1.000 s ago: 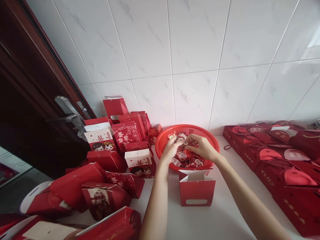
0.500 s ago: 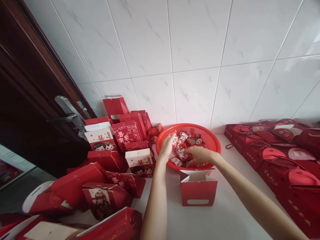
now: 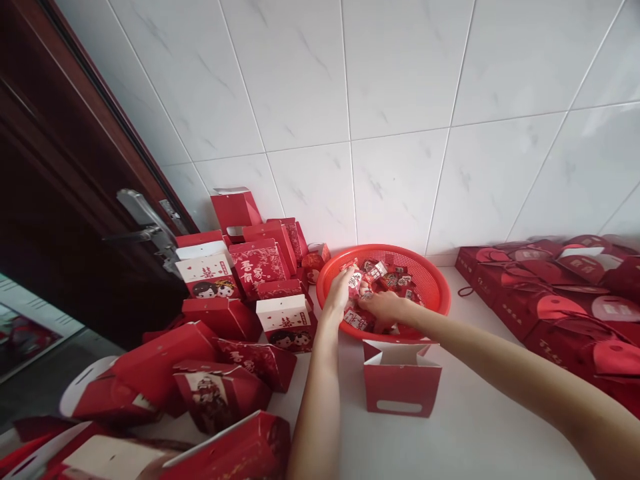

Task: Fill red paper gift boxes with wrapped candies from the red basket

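Observation:
A red plastic basket [image 3: 434, 280] with several small wrapped packets [image 3: 377, 270] in it stands against the tiled wall. Over its left side, my left hand [image 3: 340, 291] is closed around a few of the wrapped packets. My right hand [image 3: 387, 308] reaches down among the packets near the middle of the basket, close to my left hand; its fingertips are partly hidden, and what they grip is too small to name. In front of the basket stands an upright red box [image 3: 403, 388] with its top open.
Many red and white boxes [image 3: 257, 267] stand and lie in a heap at the left. Dark red gift boxes [image 3: 505, 300] fill the right side against the wall. A dark door with a metal handle [image 3: 143, 217] is at the far left.
My right hand has moved left, nearer to my left hand, inside the basket. The whole view has shifted slightly, and the open box stands in the same place before the basket.

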